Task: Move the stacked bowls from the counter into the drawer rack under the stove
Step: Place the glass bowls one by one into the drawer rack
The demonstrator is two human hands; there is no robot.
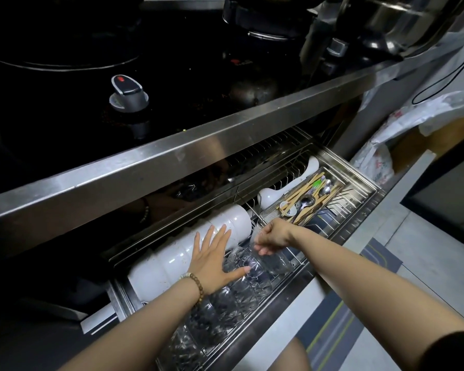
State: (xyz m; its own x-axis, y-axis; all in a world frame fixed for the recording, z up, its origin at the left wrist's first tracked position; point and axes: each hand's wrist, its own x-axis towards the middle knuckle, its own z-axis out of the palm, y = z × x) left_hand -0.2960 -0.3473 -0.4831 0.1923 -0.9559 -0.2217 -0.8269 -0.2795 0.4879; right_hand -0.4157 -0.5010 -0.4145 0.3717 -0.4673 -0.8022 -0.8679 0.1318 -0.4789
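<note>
You're settling the clear bowls (241,290) into the drawer rack (364,195). Your left hand (212,259) lies flat, fingers released. Your right hand (275,236) grasps the row's two-o'clock end; nest it snugly next.

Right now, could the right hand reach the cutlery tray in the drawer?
Probably yes: the cutlery tray sits uncovered just beyond the right hand, though its fingers are curled on a clear bowl.

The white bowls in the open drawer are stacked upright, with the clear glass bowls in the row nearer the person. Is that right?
Not quite. The head view shows the white bowls nested in a stack that lies on its side along the drawer rack, not upright. The clear glass bowls do lie in the row nearer the person.
</note>
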